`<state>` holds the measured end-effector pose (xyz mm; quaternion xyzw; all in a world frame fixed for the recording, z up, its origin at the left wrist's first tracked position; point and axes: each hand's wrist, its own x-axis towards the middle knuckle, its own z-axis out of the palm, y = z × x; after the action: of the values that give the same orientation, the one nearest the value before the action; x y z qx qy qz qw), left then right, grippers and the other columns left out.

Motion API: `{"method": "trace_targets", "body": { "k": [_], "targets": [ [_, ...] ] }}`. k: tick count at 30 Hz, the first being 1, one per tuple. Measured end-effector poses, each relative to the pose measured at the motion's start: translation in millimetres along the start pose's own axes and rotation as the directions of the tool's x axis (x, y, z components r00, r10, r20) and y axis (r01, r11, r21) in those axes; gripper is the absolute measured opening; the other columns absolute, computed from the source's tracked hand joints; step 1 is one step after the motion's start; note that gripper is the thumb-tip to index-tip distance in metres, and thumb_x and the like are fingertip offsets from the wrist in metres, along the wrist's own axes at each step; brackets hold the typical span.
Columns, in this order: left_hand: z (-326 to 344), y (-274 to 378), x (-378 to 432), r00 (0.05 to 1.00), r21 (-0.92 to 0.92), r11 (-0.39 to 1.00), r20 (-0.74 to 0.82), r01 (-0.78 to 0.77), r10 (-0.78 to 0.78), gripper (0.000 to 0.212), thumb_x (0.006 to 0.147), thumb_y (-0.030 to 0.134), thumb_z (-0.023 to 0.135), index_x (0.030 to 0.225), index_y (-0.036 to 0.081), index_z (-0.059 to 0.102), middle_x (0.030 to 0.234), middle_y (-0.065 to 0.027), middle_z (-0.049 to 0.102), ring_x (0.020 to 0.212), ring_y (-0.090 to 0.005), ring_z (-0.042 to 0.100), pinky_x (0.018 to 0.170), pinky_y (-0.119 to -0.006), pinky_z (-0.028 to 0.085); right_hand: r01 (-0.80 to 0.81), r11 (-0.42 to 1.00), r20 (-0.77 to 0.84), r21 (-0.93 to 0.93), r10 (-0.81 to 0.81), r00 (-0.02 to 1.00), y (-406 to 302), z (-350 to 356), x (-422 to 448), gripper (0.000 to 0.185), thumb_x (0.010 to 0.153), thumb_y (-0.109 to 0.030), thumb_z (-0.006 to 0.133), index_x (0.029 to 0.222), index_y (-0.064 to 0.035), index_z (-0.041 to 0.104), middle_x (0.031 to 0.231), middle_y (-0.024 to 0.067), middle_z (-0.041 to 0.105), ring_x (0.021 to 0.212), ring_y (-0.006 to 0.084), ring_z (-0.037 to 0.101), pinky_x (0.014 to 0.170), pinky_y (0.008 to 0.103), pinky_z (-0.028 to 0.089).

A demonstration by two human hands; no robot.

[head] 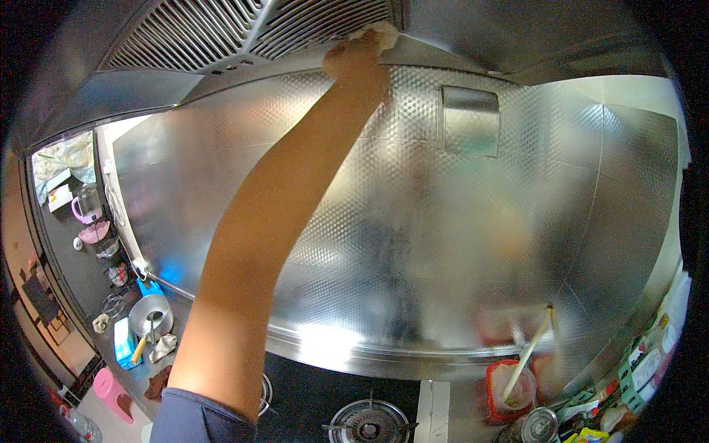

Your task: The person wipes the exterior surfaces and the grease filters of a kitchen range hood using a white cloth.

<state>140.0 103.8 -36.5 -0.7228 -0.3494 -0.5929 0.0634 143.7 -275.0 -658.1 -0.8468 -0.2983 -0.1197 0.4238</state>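
Note:
My left arm reaches up across the view, and my left hand (357,58) is at the underside of a metal range hood (443,52). A pale cloth (389,34) shows at its fingertips, pressed near the right end of the slotted filter grille (327,25). The fingers are partly hidden behind the hand. My right hand is out of view. Before me stands a patterned stainless-steel backsplash (399,221) with a small raised metal cover (471,120). Below it lies a black gas cooktop (304,382) with a round burner (370,427).
On the left counter are a metal pot (150,315), a blue-and-white packet (124,343) and a crumpled cloth (163,348). A pink stool (112,394) stands below. At right, a red container (509,390) holds a pale stick (526,357), beside a jar lid (539,425) and several packages.

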Motion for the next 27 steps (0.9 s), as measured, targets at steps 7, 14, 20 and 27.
{"method": "trace_targets", "body": {
  "k": [7,14,20,27],
  "targets": [
    [1,-22,15,0.964,0.291,0.922,-0.002,-0.255,0.267,0.037,0.079,0.019,0.052,0.115,0.012,0.051,0.11,-0.0158,0.056,0.098,-0.0297,0.057,0.082,-0.038,0.047,0.045,0.999,0.058,-0.01,-0.044,0.997,5,6,3,0.005,0.075,-0.001,0.053,0.078,-0.0019,0.057,0.082,0.0162,0.056,0.076,0.0313,0.054,0.071,0.0405,0.047],
    [12,-22,30,0.994,-0.007,0.994,0.025,-0.105,0.105,0.053,0.068,0.019,0.068,0.117,0.012,0.05,0.11,-0.0107,0.058,0.098,-0.0267,0.056,0.081,-0.033,0.044,0.101,0.995,0.028,-0.014,-0.1,0.995,4,5,4,0.007,0.074,-0.001,0.053,0.079,-0.0017,0.058,0.084,0.0175,0.056,0.077,0.033,0.053,0.073,0.0412,0.046],
    [9,-16,21,0.991,0.366,0.921,0.07,-0.136,0.118,0.047,0.075,0.023,0.061,0.12,0.016,0.049,0.12,-0.0082,0.052,0.11,-0.0247,0.05,0.086,-0.036,0.042,0.113,0.993,-0.001,0.034,-0.113,0.994,8,6,0,0.008,0.072,-0.001,0.053,0.079,-0.0022,0.056,0.082,0.0161,0.055,0.075,0.0324,0.052,0.071,0.0412,0.045],
    [25,-18,35,0.855,0.096,0.875,-0.184,-0.475,0.485,0.045,0.074,0.016,0.057,0.118,0.015,0.047,0.116,-0.0099,0.053,0.107,-0.0297,0.051,0.09,-0.042,0.041,0.11,0.994,0.054,-0.011,-0.109,0.993,11,5,2,0.008,0.074,-0.003,0.051,0.081,-0.0037,0.056,0.082,0.0142,0.055,0.077,0.0317,0.052,0.072,0.0407,0.045]
  ]
}}
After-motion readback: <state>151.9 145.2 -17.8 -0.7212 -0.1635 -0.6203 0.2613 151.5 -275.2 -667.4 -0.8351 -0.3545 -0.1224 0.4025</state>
